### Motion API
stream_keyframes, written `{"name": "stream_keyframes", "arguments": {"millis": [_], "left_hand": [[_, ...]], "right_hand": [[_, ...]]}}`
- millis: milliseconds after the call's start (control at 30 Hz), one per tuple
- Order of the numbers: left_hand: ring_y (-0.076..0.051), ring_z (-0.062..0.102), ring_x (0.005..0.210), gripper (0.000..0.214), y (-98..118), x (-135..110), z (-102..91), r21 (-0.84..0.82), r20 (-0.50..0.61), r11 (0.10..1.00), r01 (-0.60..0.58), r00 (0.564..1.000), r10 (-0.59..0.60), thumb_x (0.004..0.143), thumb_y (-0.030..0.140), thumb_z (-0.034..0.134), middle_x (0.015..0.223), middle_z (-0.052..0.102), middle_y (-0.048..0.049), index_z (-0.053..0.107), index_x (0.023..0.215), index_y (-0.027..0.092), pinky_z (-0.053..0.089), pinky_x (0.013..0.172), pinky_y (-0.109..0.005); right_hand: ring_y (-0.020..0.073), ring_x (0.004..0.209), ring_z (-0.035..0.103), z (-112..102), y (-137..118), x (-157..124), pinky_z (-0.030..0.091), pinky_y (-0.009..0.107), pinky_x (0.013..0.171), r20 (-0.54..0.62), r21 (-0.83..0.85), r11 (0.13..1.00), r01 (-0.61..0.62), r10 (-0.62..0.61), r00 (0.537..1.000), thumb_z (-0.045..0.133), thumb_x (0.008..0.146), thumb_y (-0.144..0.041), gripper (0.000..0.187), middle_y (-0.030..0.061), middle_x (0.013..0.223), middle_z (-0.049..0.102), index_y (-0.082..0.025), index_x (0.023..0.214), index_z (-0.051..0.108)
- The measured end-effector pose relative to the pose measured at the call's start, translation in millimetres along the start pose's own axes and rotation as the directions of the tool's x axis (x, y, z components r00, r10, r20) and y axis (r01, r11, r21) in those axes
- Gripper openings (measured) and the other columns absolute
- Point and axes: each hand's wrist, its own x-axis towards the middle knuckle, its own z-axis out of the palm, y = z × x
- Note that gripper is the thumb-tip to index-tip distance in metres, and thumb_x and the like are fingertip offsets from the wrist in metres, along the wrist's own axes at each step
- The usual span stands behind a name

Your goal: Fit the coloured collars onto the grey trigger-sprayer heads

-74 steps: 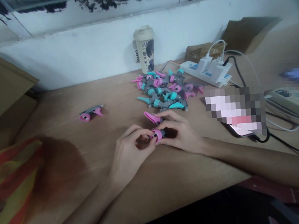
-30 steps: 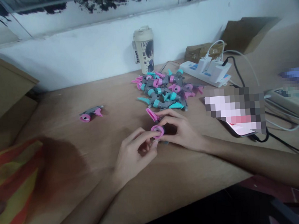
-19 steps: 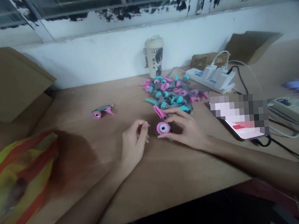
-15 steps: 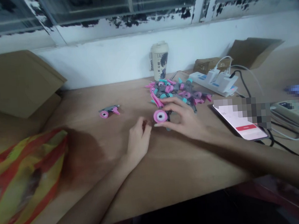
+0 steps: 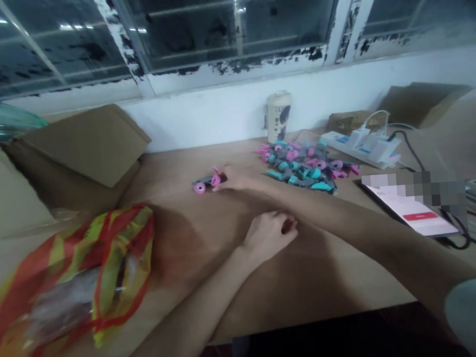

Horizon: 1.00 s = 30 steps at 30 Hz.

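My right hand point(image 5: 240, 178) reaches across to the left side of the table, its fingers closed on a pink-and-grey plastic piece point(image 5: 216, 179) with a round end. Right beside it on the tabletop lies a similar piece point(image 5: 199, 188), with a pink ring around a white, dark-centred disc. I cannot tell whether the two touch. Nearer to me, below the right forearm, my left hand point(image 5: 268, 233) is curled with fingertips together; whatever it may hold is hidden. A pile of pink, teal and grey pieces point(image 5: 302, 166) lies at the back, right of centre.
Behind the pile stands a paper coffee cup point(image 5: 279, 118). To the right are a power strip point(image 5: 362, 147) with chargers and cables, and a lit phone point(image 5: 407, 207). On the left are an open cardboard box point(image 5: 84, 145) and a red-yellow plastic bag point(image 5: 121, 263).
My right hand has carried the pink-and-grey piece leftward, from near the pile to beside the lone piece. My left hand is now nearer the table's front. The view has shifted.
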Motion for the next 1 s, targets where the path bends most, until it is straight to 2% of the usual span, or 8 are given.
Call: {"name": "stream_keyframes", "arguments": {"millis": [167,267,433,500,600,700,800,1000], "left_hand": [[-0.017,0.058,0.058,0.018,-1,1,0.0,0.008,0.019,1.000,-0.015,1.000,0.015,0.081,0.025,0.052,0.066,0.064,-0.0033,0.066,0.073,0.016,0.041,0.055,-0.027],[-0.015,0.057,0.058,0.016,-1,1,-0.7,0.001,0.019,1.000,-0.023,1.000,0.023,0.081,0.024,0.052,0.067,0.063,-0.0018,0.065,0.077,0.017,0.040,0.055,-0.026],[-0.013,0.055,0.059,0.013,-3,3,-0.4,-0.011,0.014,1.000,-0.024,1.000,0.024,0.082,0.021,0.049,0.067,0.061,0.0009,0.062,0.079,0.019,0.039,0.057,-0.024],[-0.012,0.054,0.059,0.012,-4,3,-0.2,-0.016,0.016,1.000,-0.022,1.000,0.022,0.082,0.020,0.049,0.066,0.060,0.0015,0.061,0.079,0.019,0.038,0.057,-0.023],[-0.011,0.053,0.059,0.012,-4,4,-0.7,-0.021,0.020,1.000,-0.015,1.000,0.016,0.082,0.020,0.050,0.066,0.058,0.0020,0.061,0.078,0.019,0.038,0.057,-0.022],[-0.011,0.052,0.059,0.012,-3,5,-2.0,-0.019,0.022,1.000,-0.003,1.000,0.003,0.081,0.019,0.049,0.066,0.058,0.0021,0.061,0.079,0.018,0.037,0.057,-0.022],[-0.011,0.052,0.059,0.012,-2,5,-3.2,-0.011,0.024,1.000,0.013,1.000,-0.012,0.082,0.020,0.048,0.066,0.057,0.0021,0.060,0.078,0.018,0.037,0.057,-0.022],[-0.011,0.052,0.061,0.013,-3,6,-3.3,-0.003,0.023,0.999,0.042,0.999,-0.042,0.083,0.021,0.047,0.068,0.057,0.0023,0.060,0.080,0.019,0.037,0.059,-0.022]], "right_hand": [[0.0259,0.095,0.058,14,-2,1,0.044,0.034,0.078,-0.022,-0.061,0.997,0.049,-0.050,0.998,0.068,0.066,-0.057,0.064,0.0138,0.113,0.059,-0.016,0.113,0.054],[0.0260,0.103,0.055,8,-2,-11,0.043,0.034,0.084,-0.046,-0.070,0.994,0.081,-0.084,0.995,0.064,0.068,-0.060,0.068,0.0144,0.120,0.055,-0.016,0.119,0.048],[0.0263,0.109,0.052,-36,18,-63,0.038,0.037,0.092,-0.166,-0.184,0.973,0.142,-0.173,0.971,0.050,0.080,-0.060,0.052,0.0124,0.114,0.058,-0.016,0.109,0.056],[0.0244,0.102,0.056,-61,35,-88,0.040,0.035,0.087,-0.141,-0.237,0.963,0.130,-0.167,0.976,0.054,0.082,-0.051,0.041,0.0108,0.104,0.063,-0.015,0.101,0.059],[0.0190,0.080,0.061,-96,65,-125,0.043,0.029,0.072,-0.055,-0.260,0.965,-0.012,-0.003,0.998,0.057,0.082,-0.042,0.028,0.0059,0.087,0.068,-0.016,0.090,0.064],[0.0191,0.076,0.061,-116,90,-156,0.041,0.028,0.066,-0.064,-0.337,0.932,-0.133,0.118,0.991,0.062,0.075,-0.046,0.032,0.0043,0.082,0.068,-0.018,0.091,0.067],[0.0201,0.075,0.060,-118,107,-179,0.041,0.030,0.067,-0.087,-0.418,0.896,-0.147,0.122,0.989,0.066,0.070,-0.053,0.040,0.0038,0.080,0.066,-0.021,0.094,0.068],[0.0275,0.092,0.057,-94,119,-202,0.038,0.040,0.080,-0.181,-0.583,0.801,-0.139,0.038,0.983,0.063,0.072,-0.055,0.042,0.0094,0.099,0.062,-0.024,0.101,0.065]]}}
